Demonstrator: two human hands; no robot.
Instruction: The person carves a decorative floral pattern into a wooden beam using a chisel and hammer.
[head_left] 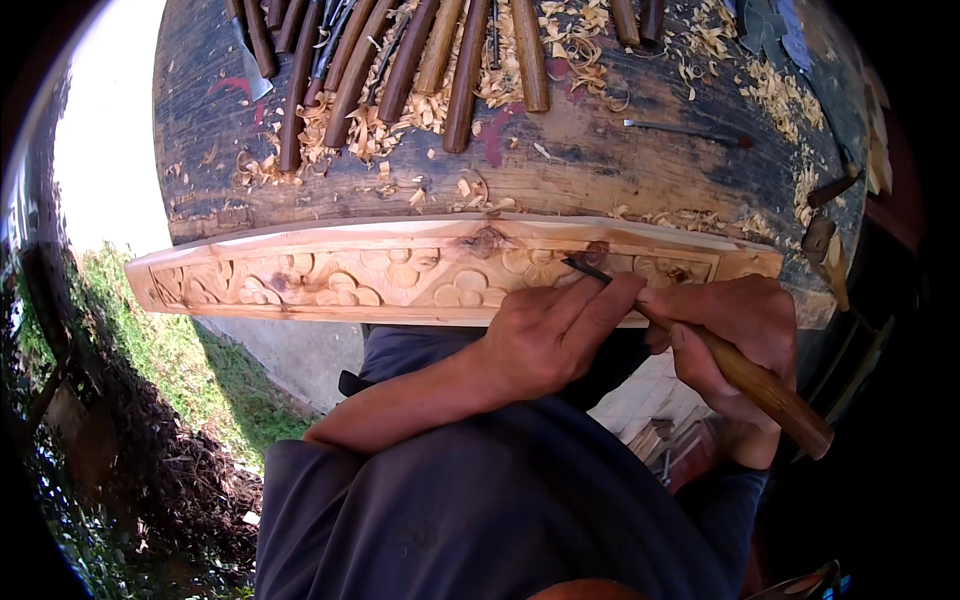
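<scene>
A long pale wooden board (400, 270) lies along the near edge of the workbench, carved with flowers and leaves in relief inside a straight border. Over its right part, my right hand (735, 325) wraps round the brown wooden handle (768, 392) of a carving chisel, whose butt end sticks out toward the lower right. My left hand (550, 338) rests on the board's near side, its fingers closed on the chisel's shaft close to the blade. The dark blade tip (578, 265) points left and away, at the carved surface beside a brown knot. My fingers hide part of the shaft and the carving.
Several wooden-handled chisels (465, 90) lie side by side across the far part of the dark workbench (590, 165). Curly wood shavings (785, 100) are scattered among them. A thin chisel (685, 131) lies apart at the right. Grass (190, 350) borders the bench on the left.
</scene>
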